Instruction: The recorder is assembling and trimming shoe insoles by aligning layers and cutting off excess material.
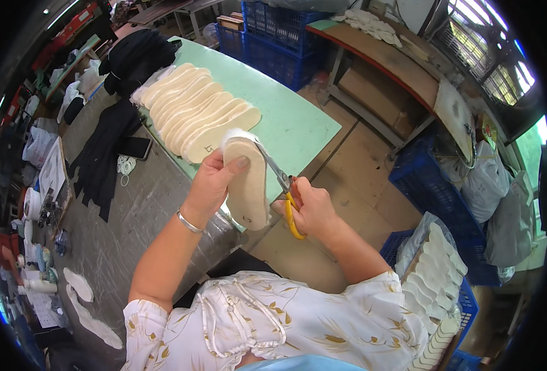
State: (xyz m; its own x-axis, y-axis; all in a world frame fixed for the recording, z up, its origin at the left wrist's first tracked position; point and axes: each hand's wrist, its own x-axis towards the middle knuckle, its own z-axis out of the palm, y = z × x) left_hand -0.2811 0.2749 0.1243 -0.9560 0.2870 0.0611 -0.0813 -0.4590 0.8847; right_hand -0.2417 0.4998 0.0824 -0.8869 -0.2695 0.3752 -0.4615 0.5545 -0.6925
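In my left hand (215, 179) is a beige insole (246, 185) with white fluffy edging at its top, the thumb pressed on its face. My right hand (310, 207) grips a pair of scissors (293, 216) with yellow handles. The metal blades lie along the insole's upper right edge; whether they are parted is hard to make out. Just beyond my left hand, a row of overlapping cream insoles (193, 114) rests on the pale green tabletop (298, 127).
A dark phone (135, 147) and black fabric strips (103, 161) lie on the grey table (143, 247) to the left. White scraps (91, 318) are at lower left. On my right, a blue crate (468, 303) holds stacked white insoles (431, 272). Another blue crate (434, 191) stands behind it.
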